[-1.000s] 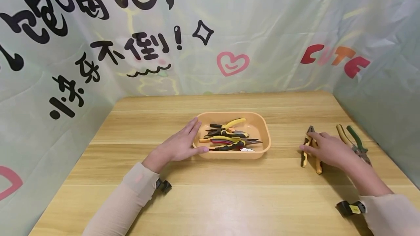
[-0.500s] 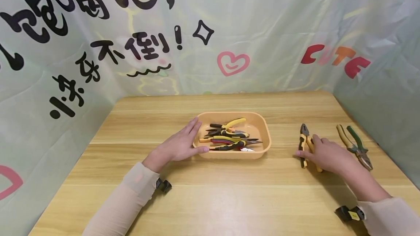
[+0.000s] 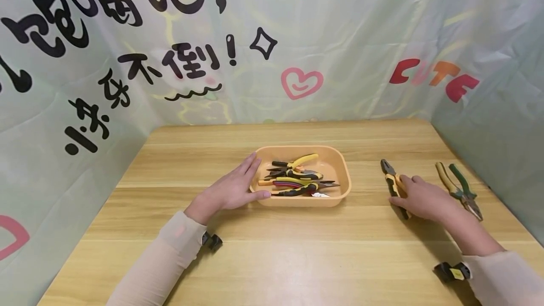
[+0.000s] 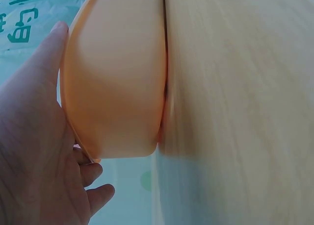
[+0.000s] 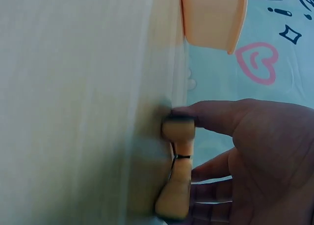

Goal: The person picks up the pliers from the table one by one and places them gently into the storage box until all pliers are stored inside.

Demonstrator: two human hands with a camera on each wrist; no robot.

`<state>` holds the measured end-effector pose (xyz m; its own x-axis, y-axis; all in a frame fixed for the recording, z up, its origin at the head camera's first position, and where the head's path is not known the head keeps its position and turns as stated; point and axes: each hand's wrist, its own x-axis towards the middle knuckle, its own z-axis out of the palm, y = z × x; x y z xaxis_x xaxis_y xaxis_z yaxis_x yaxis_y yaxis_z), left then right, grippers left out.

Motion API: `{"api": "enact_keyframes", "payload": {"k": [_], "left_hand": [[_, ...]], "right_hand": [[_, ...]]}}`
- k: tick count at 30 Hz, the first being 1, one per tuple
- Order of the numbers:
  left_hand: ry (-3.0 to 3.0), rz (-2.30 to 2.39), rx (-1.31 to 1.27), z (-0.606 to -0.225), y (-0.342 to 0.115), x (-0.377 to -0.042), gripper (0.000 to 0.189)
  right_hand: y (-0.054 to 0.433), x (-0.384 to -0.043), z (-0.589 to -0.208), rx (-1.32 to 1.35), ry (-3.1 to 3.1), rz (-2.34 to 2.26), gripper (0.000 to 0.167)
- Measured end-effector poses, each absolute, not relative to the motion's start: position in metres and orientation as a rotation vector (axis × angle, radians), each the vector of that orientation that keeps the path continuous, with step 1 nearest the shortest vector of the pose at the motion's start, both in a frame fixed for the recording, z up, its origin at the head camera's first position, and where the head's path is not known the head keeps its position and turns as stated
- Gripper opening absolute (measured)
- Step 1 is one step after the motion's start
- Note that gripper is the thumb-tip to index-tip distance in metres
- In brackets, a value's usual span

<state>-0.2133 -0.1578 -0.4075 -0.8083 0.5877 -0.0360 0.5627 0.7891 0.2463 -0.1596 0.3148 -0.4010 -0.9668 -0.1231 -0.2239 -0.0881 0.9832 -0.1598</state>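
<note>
My left hand (image 3: 231,189) rests against the left end of a peach plastic tray (image 3: 335,198). Its thumb lies at the front rim and the straight fingers touch the left rim. In the left wrist view the thumb runs along the edge of the tray (image 4: 115,87). On the right, my right hand (image 3: 425,198) grips combination pliers (image 3: 388,170) by their yellow-and-black handles, just over or on the table. Their grey head points away and to the left. The right wrist view shows the handle ends of the pliers (image 5: 172,200) between thumb and fingers, partly blurred.
Several pliers (image 3: 293,173) with yellow and black handles lie in the tray. Green-and-tan-handled pliers (image 3: 465,195) lie on the wooden table (image 3: 276,254), right of my right hand. A printed cloth (image 3: 348,37) hangs behind the table and along its sides.
The pliers' head has swung left and their handles have come together under my right hand, which has shifted slightly down from its earlier place near the head. My left hand stays put.
</note>
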Motion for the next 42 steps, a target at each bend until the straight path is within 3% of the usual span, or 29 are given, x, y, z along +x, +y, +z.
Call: {"api": "enact_keyframes", "payload": {"k": [9, 18, 25, 42], "left_hand": [[2.866, 0.350, 0.927, -0.408, -0.158, -0.213, 0.109], [2.865, 0.353, 0.936, -0.409, -0.157, -0.213, 0.108], [2.868, 0.350, 0.934, -0.409, -0.158, -0.213, 0.109], [2.869, 0.350, 0.928, -0.408, -0.158, -0.213, 0.108]], "right_hand": [[0.324, -0.166, -0.400, -0.154, 2.912, -0.221, 0.081], [0.323, -0.169, -0.401, -0.106, 2.902, -0.250, 0.104], [0.326, -0.173, -0.402, -0.123, 2.878, -0.299, 0.090], [0.332, -0.173, -0.398, -0.085, 2.951, -0.234, 0.083]]}}
